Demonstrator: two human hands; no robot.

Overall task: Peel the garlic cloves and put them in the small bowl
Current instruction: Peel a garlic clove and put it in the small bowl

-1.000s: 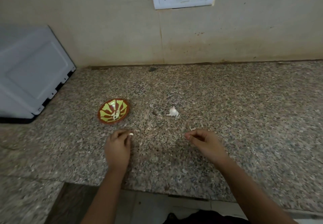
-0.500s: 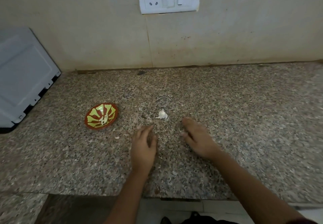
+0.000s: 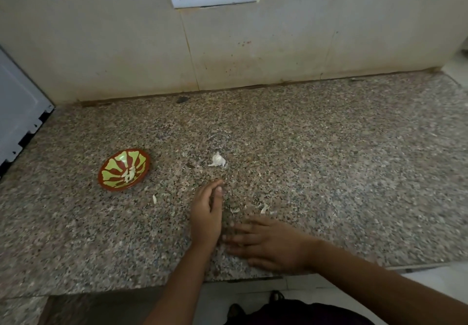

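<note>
Surface: speckled granite countertop [image 3: 329,160], meeting a tiled wall at the back.
Left edge: a white appliance [image 3: 17,111] stands on it.
Left of middle: small bowl [image 3: 111,172], red with green pattern.
Middle: white garlic piece [image 3: 217,160], well apart from the bowl.
Scraps: peel bits [image 3: 154,198] lie scattered nearer the front.
Front: left hand [image 3: 206,213] and right hand [image 3: 266,243] rest on the stone, fingers straight.
</note>
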